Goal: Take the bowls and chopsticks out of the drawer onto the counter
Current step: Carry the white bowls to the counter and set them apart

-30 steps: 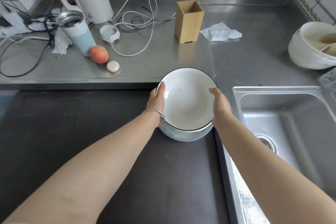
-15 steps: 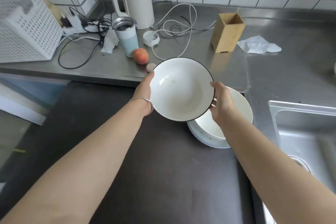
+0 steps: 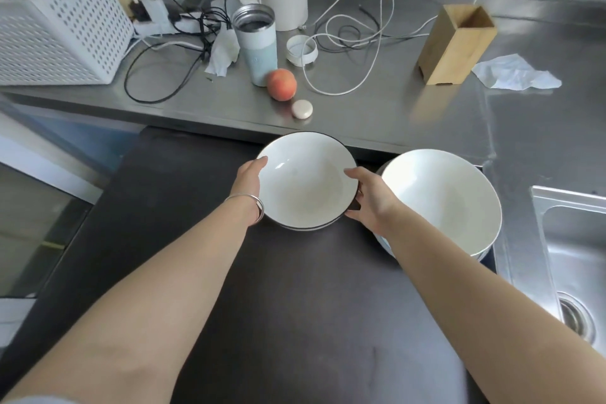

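A white bowl with a black rim [image 3: 308,184] sits low over the dark surface [image 3: 196,207] just in front of the steel counter's edge [image 3: 377,115]. My left hand [image 3: 249,177] holds its left rim, thumb over the edge. My right hand [image 3: 370,200] holds its right side, thumb on the rim and fingers spread below. A second, larger white bowl [image 3: 442,200] stands right beside it, behind my right wrist. An empty bamboo holder [image 3: 455,46] stands on the counter at the back right. No chopsticks are in view.
On the counter are a peach [image 3: 281,84], a small white disc [image 3: 302,108], an open tumbler [image 3: 257,43], loose cables [image 3: 344,43], a crumpled tissue [image 3: 515,72] and a white perforated basket [image 3: 55,20]. A steel sink [image 3: 574,239] lies at the right.
Both hands lifted the black-rimmed bowl off the other bowl, carried it left and lowered it onto the dark surface. The other bowl now shows uncovered at the right.
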